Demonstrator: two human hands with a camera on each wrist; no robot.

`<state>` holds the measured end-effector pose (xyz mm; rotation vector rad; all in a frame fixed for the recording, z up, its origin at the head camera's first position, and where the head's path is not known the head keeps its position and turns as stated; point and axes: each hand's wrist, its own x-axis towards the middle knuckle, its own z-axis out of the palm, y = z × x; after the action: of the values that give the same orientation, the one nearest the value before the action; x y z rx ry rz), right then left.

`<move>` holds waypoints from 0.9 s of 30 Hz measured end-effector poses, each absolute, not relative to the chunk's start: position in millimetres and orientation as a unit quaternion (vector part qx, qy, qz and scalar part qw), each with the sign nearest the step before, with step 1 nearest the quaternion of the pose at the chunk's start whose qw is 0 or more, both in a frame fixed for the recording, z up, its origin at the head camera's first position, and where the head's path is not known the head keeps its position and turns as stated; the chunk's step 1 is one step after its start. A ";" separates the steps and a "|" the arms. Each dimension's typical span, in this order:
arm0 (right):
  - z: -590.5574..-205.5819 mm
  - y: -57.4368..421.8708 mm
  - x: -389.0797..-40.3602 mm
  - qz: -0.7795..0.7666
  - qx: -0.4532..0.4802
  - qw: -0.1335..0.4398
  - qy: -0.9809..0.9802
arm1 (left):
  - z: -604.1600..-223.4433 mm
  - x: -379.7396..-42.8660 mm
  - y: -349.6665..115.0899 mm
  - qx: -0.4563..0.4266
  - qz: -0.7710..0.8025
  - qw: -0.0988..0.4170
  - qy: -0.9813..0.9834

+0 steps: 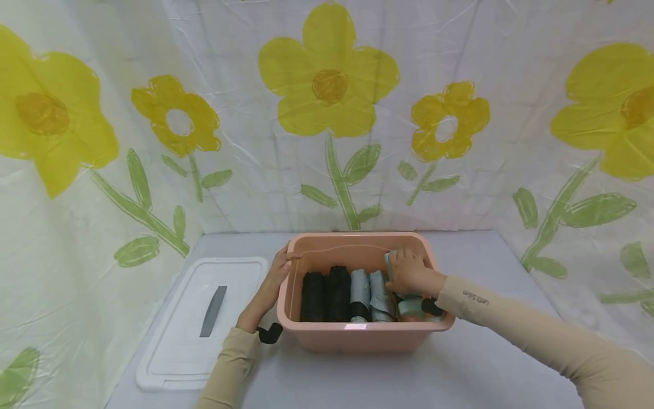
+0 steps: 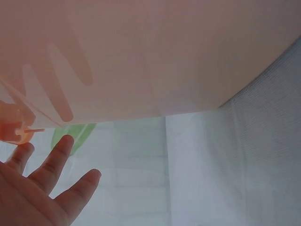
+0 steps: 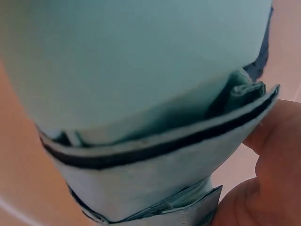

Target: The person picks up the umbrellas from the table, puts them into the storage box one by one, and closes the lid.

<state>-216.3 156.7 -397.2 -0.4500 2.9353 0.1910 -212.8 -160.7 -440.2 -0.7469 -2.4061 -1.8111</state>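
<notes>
A peach-pink plastic bin (image 1: 357,339) holds a row of folded umbrellas. Two black umbrellas (image 1: 326,298) stand at the left, with two pale blue umbrellas (image 1: 360,287) beside them. At the bin's right end my right hand (image 1: 411,275) grips a mint-green folded umbrella (image 3: 136,183), whose smooth pale end (image 3: 141,70) fills the top of the right wrist view. My left hand (image 1: 276,272) rests at the bin's left rim. Close up in the left wrist view, its fingers (image 2: 54,162) are spread and nearly straight beside the bin's outer wall (image 2: 155,56).
To the left, a white lid (image 1: 174,335) with a grey handle (image 1: 213,311) lies flat on the pale table (image 1: 490,272), partly behind my left forearm. A white curtain with yellow flowers (image 1: 329,74) hangs behind the table and along both sides.
</notes>
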 end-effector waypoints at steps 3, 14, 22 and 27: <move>-400.9 156.7 -214.4 0.064 -0.151 0.082 0.983 | -440.0 -212.3 -159.7 -0.240 -0.584 0.019 -0.775; -406.3 155.4 -213.1 0.077 -0.164 0.098 0.978 | -442.6 -212.4 -160.5 -0.237 -0.592 0.008 -0.770; -413.1 156.1 -217.2 0.083 -0.172 0.107 0.976 | -443.7 -213.0 -161.3 -0.242 -0.593 0.015 -0.768; -416.7 158.5 -219.1 0.077 -0.178 0.121 0.974 | -444.7 -213.4 -161.1 -0.241 -0.594 0.013 -0.768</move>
<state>-219.1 158.5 -416.7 -0.5196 2.8437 0.2256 -213.4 -161.1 -444.7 -0.7517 -2.3921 -1.8497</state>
